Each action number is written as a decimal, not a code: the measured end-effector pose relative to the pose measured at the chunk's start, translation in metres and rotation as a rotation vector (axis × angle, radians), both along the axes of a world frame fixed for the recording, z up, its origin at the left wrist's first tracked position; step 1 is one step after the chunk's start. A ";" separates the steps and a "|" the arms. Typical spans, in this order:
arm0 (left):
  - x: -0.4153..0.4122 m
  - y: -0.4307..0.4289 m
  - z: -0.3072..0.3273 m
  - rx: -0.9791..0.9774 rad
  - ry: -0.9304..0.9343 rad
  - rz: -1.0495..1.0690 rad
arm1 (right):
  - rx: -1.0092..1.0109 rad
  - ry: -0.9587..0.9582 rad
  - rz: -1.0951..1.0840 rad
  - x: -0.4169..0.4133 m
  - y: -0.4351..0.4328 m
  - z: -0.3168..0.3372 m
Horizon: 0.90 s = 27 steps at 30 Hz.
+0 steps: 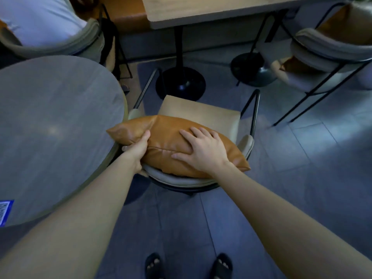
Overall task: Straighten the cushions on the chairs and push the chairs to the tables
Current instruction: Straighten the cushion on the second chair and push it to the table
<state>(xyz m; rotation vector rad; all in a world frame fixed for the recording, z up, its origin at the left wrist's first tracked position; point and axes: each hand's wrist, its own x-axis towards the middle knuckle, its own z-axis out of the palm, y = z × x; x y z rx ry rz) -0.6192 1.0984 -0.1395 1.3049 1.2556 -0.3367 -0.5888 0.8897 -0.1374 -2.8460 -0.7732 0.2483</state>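
Note:
An orange-brown leather cushion (pixel 165 137) lies across the curved backrest (pixel 181 181) of a beige chair with a black metal frame. The chair's seat (pixel 203 115) faces away from me, towards a rectangular wooden table (pixel 201 11). My left hand (pixel 136 147) grips the cushion's left end, thumb on top and fingers underneath. My right hand (pixel 203 149) rests flat on the cushion's right half with its fingers spread. The cushion sits tilted, its left corner sticking out over the armrest.
A round grey table (pixel 50 127) stands close on the left, touching the chair's side. The wooden table's black pedestal base (pixel 181 82) is just beyond the seat. Another beige chair (pixel 330 47) stands at the right; a seated person's back (pixel 40 19) is top left. My sandalled feet (pixel 187 265) are on the tiled floor.

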 end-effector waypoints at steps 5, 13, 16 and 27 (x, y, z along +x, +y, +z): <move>-0.002 0.005 -0.006 -0.028 -0.025 -0.014 | 0.017 -0.025 -0.396 -0.009 -0.029 0.014; 0.002 0.002 -0.011 -0.122 -0.114 -0.026 | 1.166 0.279 -1.143 -0.072 -0.082 0.005; 0.002 -0.002 -0.010 -0.103 -0.087 0.023 | 1.226 0.537 -1.287 -0.088 -0.069 -0.018; 0.009 -0.001 -0.017 -0.085 -0.033 0.075 | 1.210 0.731 -1.360 -0.072 -0.018 -0.056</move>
